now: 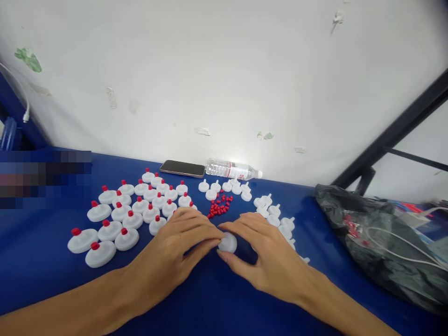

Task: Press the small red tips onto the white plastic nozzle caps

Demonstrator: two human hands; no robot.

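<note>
White plastic piece (pixel 228 243) is between your two hands, front and center, just over the blue surface (pixel 224 303). Your left hand (pixel 177 247) pinches its left edge with thumb and fingertips; your right hand (pixel 268 252) grips it too, thumb at the near edge, index at the far edge. Round face is toward you (can't tell if there's a stem or cap on it, your fingers block that). On your left: a big loose cluster of red-capped pieces (pixel 100 256), standing stem up, the nearest ones partly behind your left hand. Just beyond your hands: a small pile of loose red caps (pixel 219 210). Bare-stemmed pieces (pixel 286 231) sit in a group behind your right hand, with more (pixel 211 195) just past the pile. By the wall (pixel 224 70): phone (pixel 182 168) lying flat, dark screen up, clear bottle (pixel 234 169) on its side next to it. Far right: black plastic bag (pixel 336 224), red bits in clear wrap (pixel 352 228) on it, white cable (pixel 402 258) across.
</note>
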